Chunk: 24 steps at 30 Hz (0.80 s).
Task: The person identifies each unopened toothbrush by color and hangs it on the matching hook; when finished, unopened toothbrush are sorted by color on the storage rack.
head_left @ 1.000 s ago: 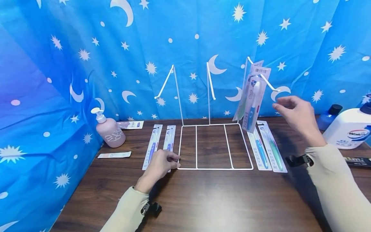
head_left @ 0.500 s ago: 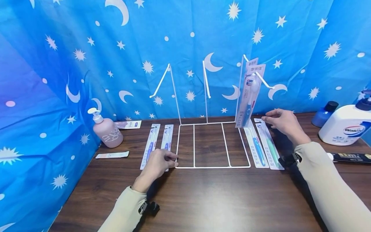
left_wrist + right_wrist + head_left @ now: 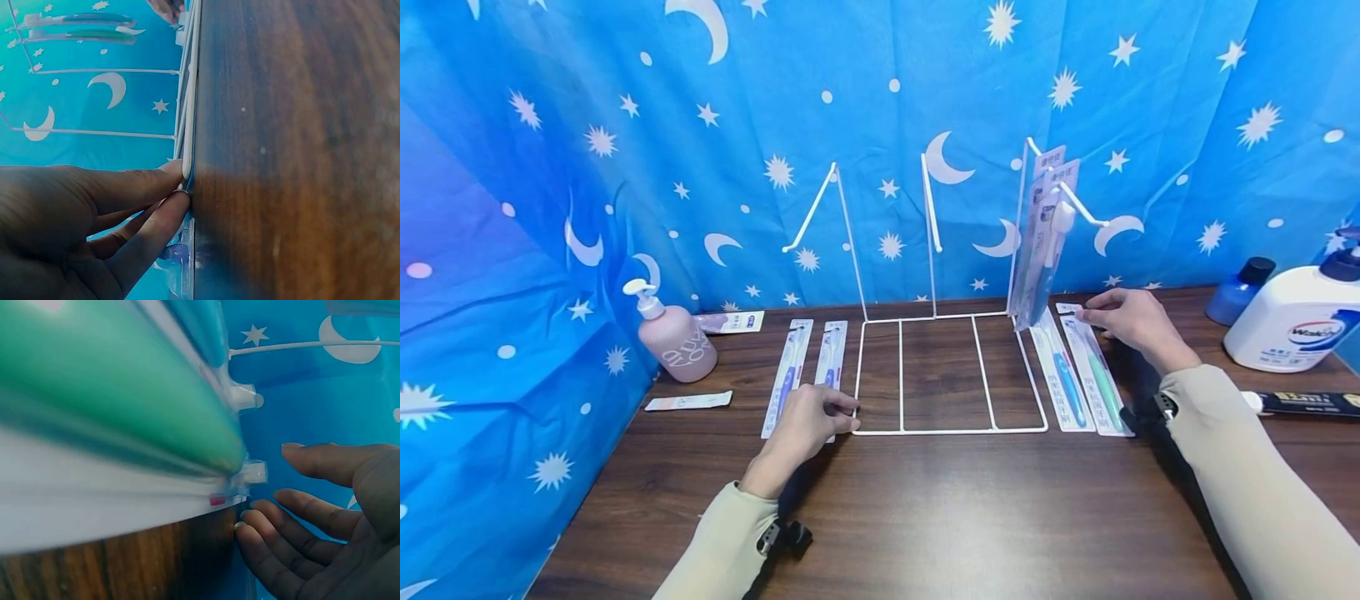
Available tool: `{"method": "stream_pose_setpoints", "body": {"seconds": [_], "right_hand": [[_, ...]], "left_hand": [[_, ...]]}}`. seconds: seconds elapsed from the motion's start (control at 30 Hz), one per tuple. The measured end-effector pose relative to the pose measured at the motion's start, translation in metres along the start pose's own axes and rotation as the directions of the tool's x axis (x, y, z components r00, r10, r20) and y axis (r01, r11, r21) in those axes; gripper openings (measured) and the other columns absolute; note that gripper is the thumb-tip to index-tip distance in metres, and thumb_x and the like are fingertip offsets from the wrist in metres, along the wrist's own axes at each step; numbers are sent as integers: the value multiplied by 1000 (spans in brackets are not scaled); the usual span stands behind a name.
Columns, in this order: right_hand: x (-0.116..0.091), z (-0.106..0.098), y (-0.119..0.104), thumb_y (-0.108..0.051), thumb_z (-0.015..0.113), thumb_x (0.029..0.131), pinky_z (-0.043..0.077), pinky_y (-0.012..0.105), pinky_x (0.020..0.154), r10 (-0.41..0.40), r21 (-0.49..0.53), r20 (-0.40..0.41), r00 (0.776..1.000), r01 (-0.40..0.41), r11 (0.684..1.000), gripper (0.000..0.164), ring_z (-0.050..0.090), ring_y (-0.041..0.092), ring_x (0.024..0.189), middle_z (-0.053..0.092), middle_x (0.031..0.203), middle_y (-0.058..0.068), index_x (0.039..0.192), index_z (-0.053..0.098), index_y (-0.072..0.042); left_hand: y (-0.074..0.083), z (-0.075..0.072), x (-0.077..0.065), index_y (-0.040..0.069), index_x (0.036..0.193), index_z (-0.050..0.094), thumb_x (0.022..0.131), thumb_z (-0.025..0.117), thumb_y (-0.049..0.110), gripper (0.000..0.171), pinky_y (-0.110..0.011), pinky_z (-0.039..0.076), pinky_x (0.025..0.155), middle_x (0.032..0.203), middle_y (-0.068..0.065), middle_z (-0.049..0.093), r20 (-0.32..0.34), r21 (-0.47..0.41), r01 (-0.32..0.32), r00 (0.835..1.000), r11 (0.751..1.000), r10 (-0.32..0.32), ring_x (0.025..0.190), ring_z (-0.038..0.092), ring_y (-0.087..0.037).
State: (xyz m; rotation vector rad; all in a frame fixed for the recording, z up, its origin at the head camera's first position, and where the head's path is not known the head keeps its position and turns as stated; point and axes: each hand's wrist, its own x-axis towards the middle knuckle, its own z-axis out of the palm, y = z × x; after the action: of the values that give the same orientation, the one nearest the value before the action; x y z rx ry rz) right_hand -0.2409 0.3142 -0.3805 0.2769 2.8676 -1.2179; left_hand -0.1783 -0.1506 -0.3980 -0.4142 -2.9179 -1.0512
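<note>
A white wire display rack (image 3: 900, 379) stands on the table, with three upright hooks at its back. My left hand (image 3: 803, 423) pinches its front left corner between thumb and finger, seen closely in the left wrist view. Packaged toothbrushes (image 3: 1047, 242) hang from the right hook. Flat beside the rack's right side lie a blue packaged toothbrush (image 3: 1067, 383) and a green packaged toothbrush (image 3: 1103, 383). My right hand (image 3: 1138, 327) is at the green pack's top end; in the right wrist view its thumb and fingers are spread apart, holding nothing. Two purple packaged toothbrushes (image 3: 788, 375) lie left of the rack, partly behind my left hand.
A pink pump bottle (image 3: 676, 343), a small sachet (image 3: 688, 401) and a flat pack (image 3: 730, 322) sit at the left. On the right are a blue bottle (image 3: 1238, 293), a white pump bottle (image 3: 1292, 325) and a black tube (image 3: 1311, 403). A blue curtain (image 3: 880, 100) hangs behind.
My right hand has come down from beside the right hook to the green pack's top end. The hanging packs have swung slightly. My left hand keeps its hold on the rack.
</note>
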Motion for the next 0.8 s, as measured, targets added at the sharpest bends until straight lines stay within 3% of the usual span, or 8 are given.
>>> {"method": "stream_pose_setpoints", "body": {"seconds": [0.37,0.57,0.8], "right_hand": [[4,3,7,-47,68,88,38,47,77,47,-46,52,998,-45,998,64,49,40,96,52,115,27,124,55,4],[4,3,9,-43,67,89,39,48,77,70,-50,30,997,-69,996,58,47,40,97,54,109,25,120,56,5],[4,-1,9,-39,63,92,44,45,78,115,4,47,992,-115,993,54,57,31,89,58,102,20,118,54,7]], "left_hand": [[3,-2,1,10,91,78,75,83,8,17,-27,46,53,76,3,68,11,-13,22,1000,1000,-22,60,58,-7],[3,-2,0,10,91,78,75,83,7,17,-26,46,53,75,4,68,9,-15,17,1000,1000,-17,60,58,-7],[3,0,0,10,91,78,75,83,8,17,-26,46,53,75,4,68,12,-6,32,999,999,-32,61,58,-7]]}}
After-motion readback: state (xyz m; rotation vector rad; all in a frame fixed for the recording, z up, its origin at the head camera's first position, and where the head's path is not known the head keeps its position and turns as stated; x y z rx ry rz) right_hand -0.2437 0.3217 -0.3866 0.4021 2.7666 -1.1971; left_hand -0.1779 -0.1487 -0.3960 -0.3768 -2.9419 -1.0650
